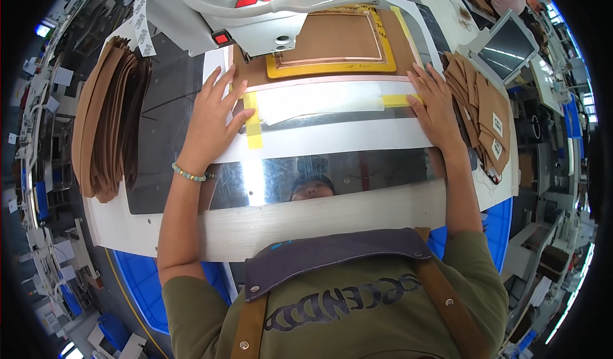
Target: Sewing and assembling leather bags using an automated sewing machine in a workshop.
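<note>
My left hand lies flat with fingers spread at the left end of a white template sheet, beside a strip of yellow tape. At the sheet's right end my right hand rests the same way, its thumb by another yellow tape strip. Between the hands, a brown fabric panel lies along the far part of the sheet. On it sits a yellow clamp frame with a copper-coloured inner edge. The sewing machine head hangs over the panel and hides its far left part.
Folded brown fabric pieces stand stacked at the left. More brown pieces with white labels are piled at the right, below a tilted screen. A shiny metal plate edges the near table. Blue bins sit below.
</note>
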`<state>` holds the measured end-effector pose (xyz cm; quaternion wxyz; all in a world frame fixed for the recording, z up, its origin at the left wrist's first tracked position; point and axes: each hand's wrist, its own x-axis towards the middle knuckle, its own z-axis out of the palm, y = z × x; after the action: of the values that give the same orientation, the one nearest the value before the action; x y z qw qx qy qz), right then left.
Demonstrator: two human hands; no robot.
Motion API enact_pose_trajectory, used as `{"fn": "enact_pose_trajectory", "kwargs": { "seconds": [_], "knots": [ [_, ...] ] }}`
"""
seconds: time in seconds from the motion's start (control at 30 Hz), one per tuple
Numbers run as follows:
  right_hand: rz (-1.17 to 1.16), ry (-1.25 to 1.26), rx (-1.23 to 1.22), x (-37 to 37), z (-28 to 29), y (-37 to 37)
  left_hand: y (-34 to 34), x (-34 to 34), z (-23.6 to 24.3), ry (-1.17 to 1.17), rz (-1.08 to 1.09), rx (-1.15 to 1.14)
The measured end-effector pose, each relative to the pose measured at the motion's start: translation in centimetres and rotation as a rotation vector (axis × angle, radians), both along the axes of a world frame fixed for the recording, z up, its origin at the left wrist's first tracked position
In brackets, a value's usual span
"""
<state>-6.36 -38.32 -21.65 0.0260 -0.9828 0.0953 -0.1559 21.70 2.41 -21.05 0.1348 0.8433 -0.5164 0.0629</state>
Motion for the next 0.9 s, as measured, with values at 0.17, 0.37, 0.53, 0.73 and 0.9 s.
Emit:
{"fn": "enact_pose_trajectory", "kwargs": {
  "seconds": [0.17, 0.37, 0.53, 0.73, 0.9],
  "knots": [
    [-0.017, -0.019, 0.010, -0.3, 0.6, 0.1, -1.0, -0.4, 0.6, 0.046, -0.016, -0.105],
    [-0.009, -0.098, 0.010, -0.9, -0.1, -0.8, -1.2, 0.4, 0.3, 0.003, -0.052, -0.059],
    [0.025, -0.152, -0.009, -0.1, -1.3, -0.7, -0.1, 0.8, -0.2, -0.021, -0.075, -0.028],
    [-0.258, -0.510, -0.100, -4.6, 6.1, -5.0, -0.9, 0.1, 0.0, 0.016, -0.061, -0.003],
    [-0.737, -0.212, 0.095, -14.3, 8.4, -12.8, -1.0, 0.1, 0.1, 0.016, -0.078, -0.004]
  ]
}}
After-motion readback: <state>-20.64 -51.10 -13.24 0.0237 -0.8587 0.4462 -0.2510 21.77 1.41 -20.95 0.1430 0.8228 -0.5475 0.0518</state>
